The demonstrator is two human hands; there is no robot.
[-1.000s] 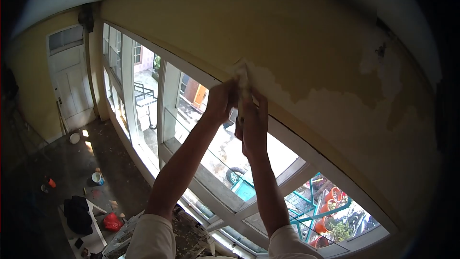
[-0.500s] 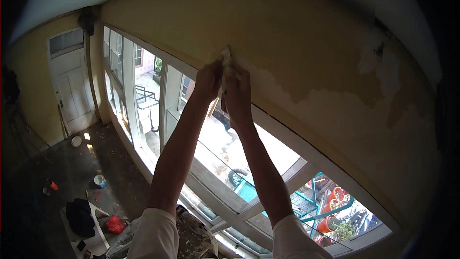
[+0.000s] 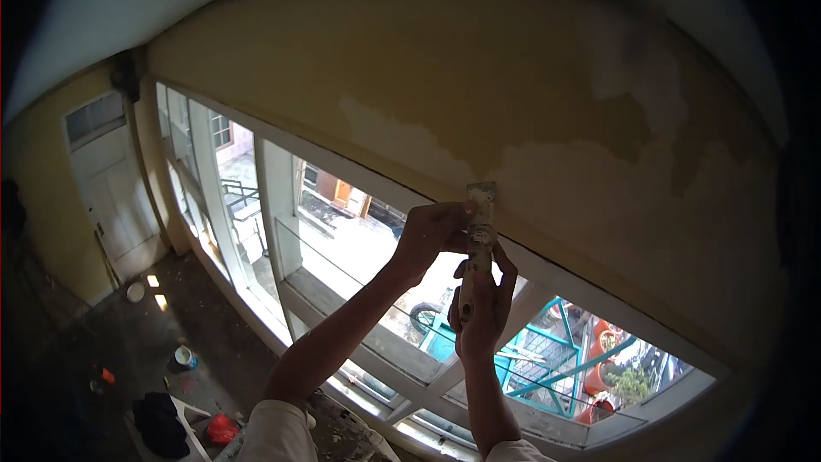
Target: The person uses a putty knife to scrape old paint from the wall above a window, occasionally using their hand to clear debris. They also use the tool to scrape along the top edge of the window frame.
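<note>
My right hand (image 3: 486, 312) is wrapped round the handle of a putty knife (image 3: 481, 205), whose blade points up and is smeared with pale material. The fingers of my left hand (image 3: 428, 239) are closed against the knife's left side, near the base of the blade. Both hands are in front of the window's top frame. Behind the blade is the lower edge of the yellowish wall (image 3: 513, 60), where a paler, uneven patch (image 3: 556, 175) spreads to the right.
Long windows (image 3: 368, 282) run below the wall. A white door (image 3: 120, 188) is at the far left. On the floor below are an open paint can (image 3: 184, 358), a red bag (image 3: 222, 429) and a dark cloth (image 3: 160, 424) on a white surface.
Both hands and the putty knife have come down from the wall and shifted right. The blade now shows fully. A pale patch is visible where the hands were. The view has turned slightly.
</note>
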